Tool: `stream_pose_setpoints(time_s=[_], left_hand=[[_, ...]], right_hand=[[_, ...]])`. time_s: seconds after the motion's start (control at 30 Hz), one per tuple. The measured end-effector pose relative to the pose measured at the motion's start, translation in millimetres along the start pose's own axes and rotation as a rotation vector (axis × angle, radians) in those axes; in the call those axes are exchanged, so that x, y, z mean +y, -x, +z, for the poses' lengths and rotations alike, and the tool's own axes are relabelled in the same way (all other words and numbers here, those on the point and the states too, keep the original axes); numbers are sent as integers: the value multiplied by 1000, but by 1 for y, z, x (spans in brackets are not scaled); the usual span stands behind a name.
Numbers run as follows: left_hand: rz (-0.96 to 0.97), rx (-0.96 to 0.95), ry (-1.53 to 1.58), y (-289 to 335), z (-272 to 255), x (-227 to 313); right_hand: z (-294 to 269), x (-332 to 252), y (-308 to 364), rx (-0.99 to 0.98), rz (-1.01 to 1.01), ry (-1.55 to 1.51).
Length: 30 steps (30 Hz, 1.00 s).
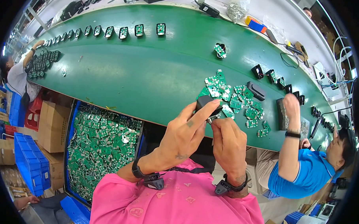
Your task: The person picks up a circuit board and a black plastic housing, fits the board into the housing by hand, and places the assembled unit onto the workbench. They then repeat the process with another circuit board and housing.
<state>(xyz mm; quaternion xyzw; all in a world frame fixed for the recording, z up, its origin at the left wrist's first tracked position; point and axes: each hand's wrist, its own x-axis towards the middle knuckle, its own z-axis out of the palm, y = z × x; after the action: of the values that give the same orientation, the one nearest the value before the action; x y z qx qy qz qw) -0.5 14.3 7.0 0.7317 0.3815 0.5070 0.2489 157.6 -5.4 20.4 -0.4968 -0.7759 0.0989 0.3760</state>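
My left hand [182, 131] grips a small black plastic housing [204, 101] above the near edge of the green table. A bit of circuit board [214, 118] with metal parts shows at the housing's lower side. Close beside it, my right hand [230, 143] is closed with thumb and fingertips pressed together at that spot. Whatever lies between those fingertips is hidden. Just beyond my hands is a loose pile of green circuit boards [235, 100], with a dark oblong case [256, 90] at its right side.
Housings with boards inside [139, 30] form a row along the far side of the green table [126, 70]. Another housing [220, 51] sits apart. A blue-rimmed bin of boards [101, 142] stands below at left. Co-workers sit at right [302, 167] and far left [18, 80].
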Motion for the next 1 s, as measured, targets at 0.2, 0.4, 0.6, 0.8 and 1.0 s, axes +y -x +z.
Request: stream_pose_setpoints(time_s=[0.2, 0.4, 0.6, 0.8, 1.0], left_hand=[[-133, -55, 45, 2, -3, 3], [-223, -79, 150, 1, -6, 5], [-177, -74, 87, 2, -7, 5], [-182, -83, 93, 1, -8, 8], [-60, -54, 15, 4, -5, 8]], right_hand=[[1, 2, 2, 7, 11, -28], [1, 2, 2, 11, 41, -94], [1, 3, 3, 1, 35, -91], [1, 5, 4, -9, 29, -90], [-1, 1, 5, 10, 15, -88]])
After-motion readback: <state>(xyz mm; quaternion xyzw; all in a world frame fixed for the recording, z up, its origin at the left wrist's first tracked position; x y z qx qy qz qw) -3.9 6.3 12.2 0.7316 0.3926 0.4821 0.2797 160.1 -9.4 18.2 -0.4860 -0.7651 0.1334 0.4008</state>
